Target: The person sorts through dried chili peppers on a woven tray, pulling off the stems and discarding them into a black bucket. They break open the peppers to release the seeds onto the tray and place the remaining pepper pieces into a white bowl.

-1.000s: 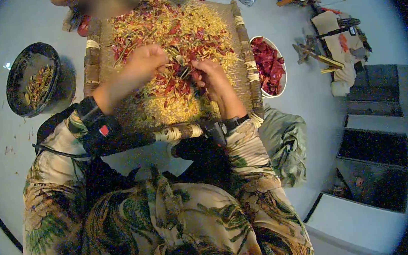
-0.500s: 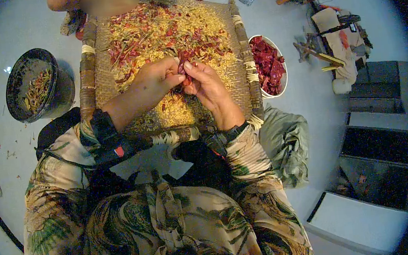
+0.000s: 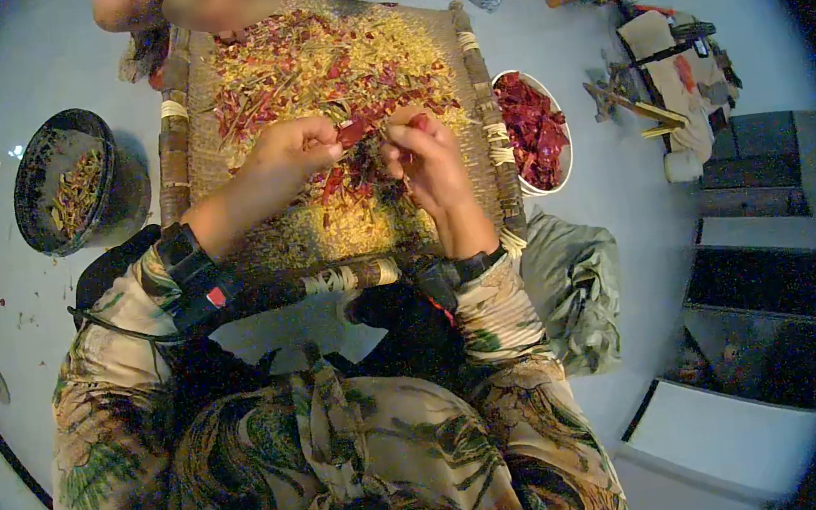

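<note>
Okay, left hand [image 3: 291, 157]: grip pinched on dried chilli [image 3: 354, 130];
right hand [image 3: 427, 157]: grip pinched on chilli piece [image 3: 416, 123];
tray [image 3: 173, 156]: underneath

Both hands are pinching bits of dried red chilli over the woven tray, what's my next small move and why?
Probably drop the chilli piece in the right hand into the white bowl: it sits just right of that hand and already holds red chilli pieces. The left hand pinches another.

Tan garment [image 3: 351, 463] printed with dark green leaves, long sleeves; a red-marked black band [image 3: 191, 275] behind the left hand [image 3: 291, 152].
</note>
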### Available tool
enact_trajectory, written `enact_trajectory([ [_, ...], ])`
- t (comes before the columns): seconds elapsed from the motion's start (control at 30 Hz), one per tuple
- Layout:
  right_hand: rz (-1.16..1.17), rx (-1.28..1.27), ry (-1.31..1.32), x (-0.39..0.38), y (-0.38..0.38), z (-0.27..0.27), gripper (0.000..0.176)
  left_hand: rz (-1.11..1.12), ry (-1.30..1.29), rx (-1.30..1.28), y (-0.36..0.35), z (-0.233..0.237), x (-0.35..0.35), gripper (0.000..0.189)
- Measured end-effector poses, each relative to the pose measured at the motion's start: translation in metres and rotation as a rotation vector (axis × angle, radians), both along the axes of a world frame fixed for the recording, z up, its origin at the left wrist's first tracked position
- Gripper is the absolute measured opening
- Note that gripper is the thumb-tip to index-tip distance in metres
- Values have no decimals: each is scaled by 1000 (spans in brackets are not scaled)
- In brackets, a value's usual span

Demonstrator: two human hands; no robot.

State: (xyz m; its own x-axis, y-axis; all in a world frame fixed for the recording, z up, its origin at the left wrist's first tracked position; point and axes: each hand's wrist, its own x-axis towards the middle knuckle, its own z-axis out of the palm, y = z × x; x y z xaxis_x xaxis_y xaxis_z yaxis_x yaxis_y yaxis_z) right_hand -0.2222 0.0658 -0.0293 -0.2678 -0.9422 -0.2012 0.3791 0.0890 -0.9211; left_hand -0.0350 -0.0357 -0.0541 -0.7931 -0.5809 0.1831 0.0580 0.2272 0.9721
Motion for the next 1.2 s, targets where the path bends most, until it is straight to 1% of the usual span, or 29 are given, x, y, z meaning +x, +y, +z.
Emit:
enact_trajectory([
  [0.1, 10, 61, 678, 10, 0, 4, 21, 3, -49, -11, 3, 6, 3, 15],
  [0.2, 79, -121, 804, 23, 0, -4, 30, -30, -89, -178, 4, 10, 2, 14],
  [0.23, 99, -250, 920, 22, -3, -6, 34, -30, -91, -195, 4, 9, 2, 14],
  [0.33, 188, -181, 1011, 21, 1, 3, 32, -26, -93, -248, 5, 10, 2, 14],
  [0.53, 193, -155, 1030, 19, 3, 1, 28, 22, -85, -378, 9, 13, 3, 13],
  [0.63, 147, -241, 999, 23, 2, 2, 19, 29, -115, -413, 10, 21, 5, 13],
  [0.73, 114, -138, 1094, 29, 3, 9, 18, 76, -134, -473, 13, 27, 5, 15],
  [0.8, 64, -169, 1176, 31, 3, 7, 17, 130, -125, -534, 15, 23, 3, 16],
  [0.9, -26, -192, 1302, 39, 3, 11, 17, 171, -144, -457, 17, 23, 1, 18],
  [1.0, -110, -240, 1436, 46, 5, 10, 16, 211, -151, -317, 19, 27, 0, 18],
  [1.03, -137, -263, 1482, 47, 5, 10, 16, 261, -130, -268, 15, 16, -1, 18],
  [1.1, -210, -305, 1458, 51, 11, 20, 18, 364, -87, -170, -4, -16, -4, 18],
  [1.13, -242, -332, 1443, 51, 12, 24, 20, 362, -60, -120, -11, -14, -1, 19],
  [1.2, -179, -266, 1265, 43, 13, 27, 19, 339, -7, -24, -25, -12, 3, 19],
])
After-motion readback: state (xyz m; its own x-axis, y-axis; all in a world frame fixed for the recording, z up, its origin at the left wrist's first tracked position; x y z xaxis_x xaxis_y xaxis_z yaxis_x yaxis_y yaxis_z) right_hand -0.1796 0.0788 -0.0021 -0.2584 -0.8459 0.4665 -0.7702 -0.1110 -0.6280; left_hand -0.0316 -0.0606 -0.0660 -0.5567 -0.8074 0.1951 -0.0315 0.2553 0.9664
